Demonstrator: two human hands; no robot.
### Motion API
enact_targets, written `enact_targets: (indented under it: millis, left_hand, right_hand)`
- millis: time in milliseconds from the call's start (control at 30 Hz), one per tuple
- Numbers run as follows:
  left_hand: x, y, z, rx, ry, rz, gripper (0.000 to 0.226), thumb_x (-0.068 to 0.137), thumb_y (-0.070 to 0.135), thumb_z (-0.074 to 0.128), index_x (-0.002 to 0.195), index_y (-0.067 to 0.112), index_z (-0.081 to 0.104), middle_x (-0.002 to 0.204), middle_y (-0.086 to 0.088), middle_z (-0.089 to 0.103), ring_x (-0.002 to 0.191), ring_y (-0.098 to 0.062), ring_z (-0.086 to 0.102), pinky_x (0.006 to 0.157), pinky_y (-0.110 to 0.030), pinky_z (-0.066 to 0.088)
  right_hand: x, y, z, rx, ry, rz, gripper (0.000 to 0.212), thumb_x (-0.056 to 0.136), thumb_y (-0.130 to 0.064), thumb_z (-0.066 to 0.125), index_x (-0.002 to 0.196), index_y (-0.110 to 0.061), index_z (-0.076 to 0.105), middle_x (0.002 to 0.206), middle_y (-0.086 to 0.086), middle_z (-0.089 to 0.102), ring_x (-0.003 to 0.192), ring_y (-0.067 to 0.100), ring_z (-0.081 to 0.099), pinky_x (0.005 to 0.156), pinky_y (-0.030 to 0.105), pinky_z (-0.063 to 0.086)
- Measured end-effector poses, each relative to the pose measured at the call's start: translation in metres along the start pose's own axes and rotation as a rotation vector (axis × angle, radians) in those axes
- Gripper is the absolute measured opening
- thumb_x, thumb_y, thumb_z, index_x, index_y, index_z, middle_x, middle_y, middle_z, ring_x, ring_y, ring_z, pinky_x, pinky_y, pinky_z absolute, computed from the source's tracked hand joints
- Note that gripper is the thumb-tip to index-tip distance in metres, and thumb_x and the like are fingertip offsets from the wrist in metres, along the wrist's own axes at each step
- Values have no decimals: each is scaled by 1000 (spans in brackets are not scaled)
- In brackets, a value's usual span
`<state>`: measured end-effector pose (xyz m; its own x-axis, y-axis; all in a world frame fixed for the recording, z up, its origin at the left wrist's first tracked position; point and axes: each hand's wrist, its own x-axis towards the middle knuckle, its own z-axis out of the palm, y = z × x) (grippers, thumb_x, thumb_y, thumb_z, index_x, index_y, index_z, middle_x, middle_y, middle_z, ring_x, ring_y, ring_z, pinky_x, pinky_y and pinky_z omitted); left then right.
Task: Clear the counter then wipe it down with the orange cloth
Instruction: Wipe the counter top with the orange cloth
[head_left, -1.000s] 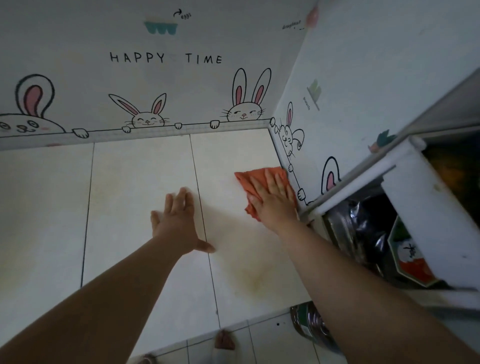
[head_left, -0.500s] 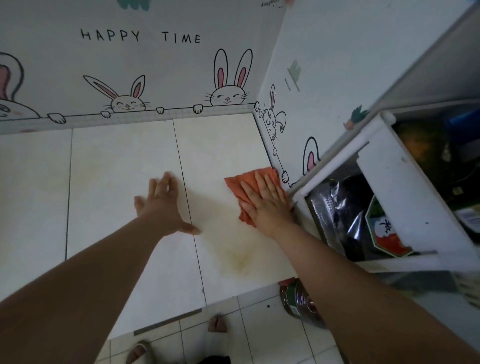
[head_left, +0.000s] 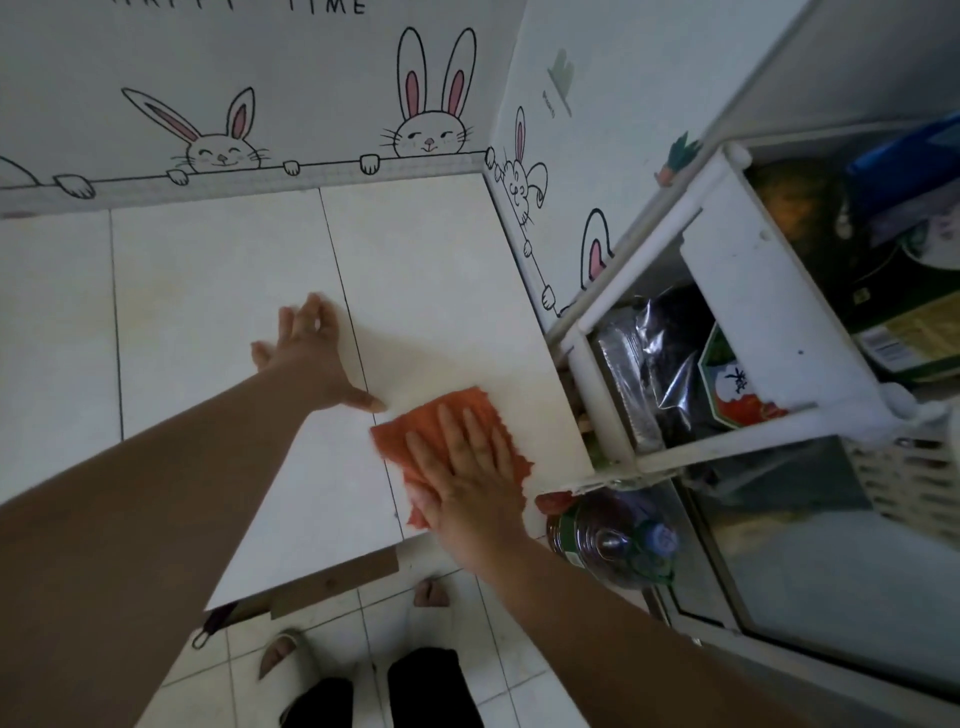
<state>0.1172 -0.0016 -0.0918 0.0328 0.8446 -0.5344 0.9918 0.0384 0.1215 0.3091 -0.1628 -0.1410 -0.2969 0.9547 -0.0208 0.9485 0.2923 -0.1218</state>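
1. Orange cloth (head_left: 452, 431) flat under right grip (head_left: 467, 467), near counter (head_left: 208, 291) front edge.
2. Fingers spread, palm pressing; keep weight even.
3. Left grip (head_left: 306, 353) splayed, bracing just beyond-left.
4. Overlap strokes; avoid rack (head_left: 737, 312) rightward.

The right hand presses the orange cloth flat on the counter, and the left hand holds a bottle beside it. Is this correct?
Not quite. In the head view the left hand holds nothing; it rests flat on the counter. The right hand does press the orange cloth flat.
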Motion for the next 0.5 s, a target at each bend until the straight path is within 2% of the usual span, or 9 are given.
enact_targets:
  millis: [100,167,233,300,367,400,500]
  left_hand:
    - [1,-1,1,7,-4,-4,155,39,72,79,149,15,-13,157,5,-14,145,-24,-7,106,-60,27]
    - [2,0,1,11,-6,-2,155,39,73,78,148,14,-14,157,5,-13,145,-24,-6,106,-59,28]
    - [2,0,2,8,-3,3,155,39,74,78,148,14,-15,157,5,-13,145,-24,-5,106,-59,28]
    - [2,-1,2,17,7,4,155,38,75,77,148,14,-14,156,6,-11,145,-24,-4,104,-59,30]
    - [3,-1,3,27,17,9,155,37,76,77,148,14,-12,155,6,-8,144,-24,-2,103,-57,32]
    - [3,-1,3,28,22,9,155,36,76,77,148,14,-11,155,6,-7,143,-23,-2,102,-56,33]
    - [4,0,3,32,17,-3,155,34,75,77,148,15,-8,153,7,-6,143,-22,-2,101,-55,33]
  right_hand:
    - [3,20,0,-66,-11,-218,61,97,-48,34,152,-33,10,162,4,-1,148,32,-2,116,58,14]
    - [3,53,-10,-129,33,-217,59,94,-46,34,149,-33,16,161,2,5,147,33,3,116,55,15]
    - [1,81,-17,-112,61,14,54,97,-47,21,148,-31,13,160,5,10,146,33,5,114,54,18]
    - [1,82,-16,-38,-24,313,56,96,-53,4,149,-34,5,161,9,1,147,32,-6,117,53,12]
    - [3,51,-9,-8,-30,444,60,94,-54,8,150,-32,6,161,10,1,146,32,-9,119,51,0]
    - [4,29,-7,-8,-27,412,61,94,-53,13,151,-30,10,160,11,5,146,33,-6,117,52,-2]
    - [-1,-35,3,16,-41,106,59,98,-48,20,152,-29,8,162,8,1,148,33,-3,118,56,7]
